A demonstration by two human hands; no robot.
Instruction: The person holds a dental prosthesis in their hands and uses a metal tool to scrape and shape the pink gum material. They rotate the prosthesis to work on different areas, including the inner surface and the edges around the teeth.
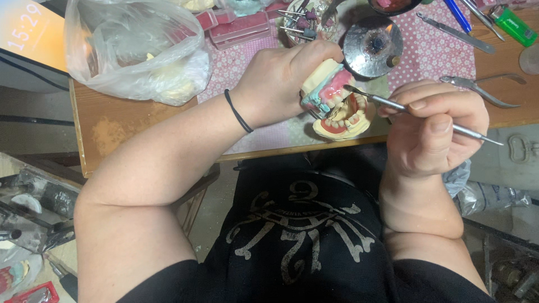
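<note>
1. The left hand [275,84] holds a dental model [336,101] at the near edge of the wooden worktop [129,123]; its grip is closed around the upper back part of the model, with the fingers over the top.
2. The dental model is a pair of cream plaster jaws with pink gums and rows of small pale teeth. It stands open like a mouth, the opening turned toward 3 o'clock. On the upper part, near the fingers, there is a patch of teal and blue material.
3. The right hand [435,126] is at 3 o'clock from the model. Its grip is narrow, pinching a thin metal instrument [415,112] like a pen between thumb and fingers.
4. The tip of the instrument points toward 9 o'clock and reaches into the open model, near the upper teeth. I cannot tell if it touches them.
5. At 12 o'clock from the model, a small round metal burner [373,47] stands on a pink dotted cloth [432,53], with a little flame at its centre.
6. At 10 o'clock, a clear plastic bag [135,47] lies on the worktop. At 2 o'clock, a green lighter [514,25] and metal pliers [483,90] lie well apart from the hands.
</note>
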